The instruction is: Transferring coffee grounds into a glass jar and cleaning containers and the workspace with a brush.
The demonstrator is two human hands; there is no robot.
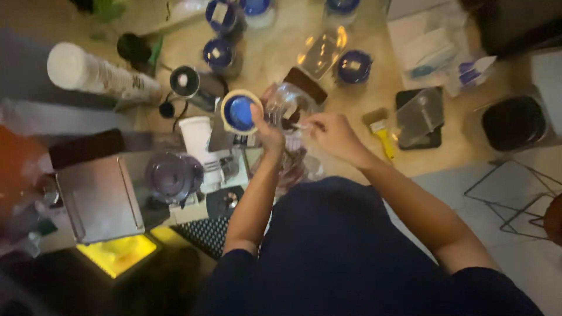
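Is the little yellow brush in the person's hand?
No, the yellow brush lies on the floor beside the right hand, which is at the clear jar.

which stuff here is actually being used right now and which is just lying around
In use:
- clear glass jar, held by the left hand
- small thin tool in the fingers of the right hand
- blue lid, against the left hand

Lying about:
- yellow-handled brush
- white cup
- blue-capped jars
- white roll
- black tray
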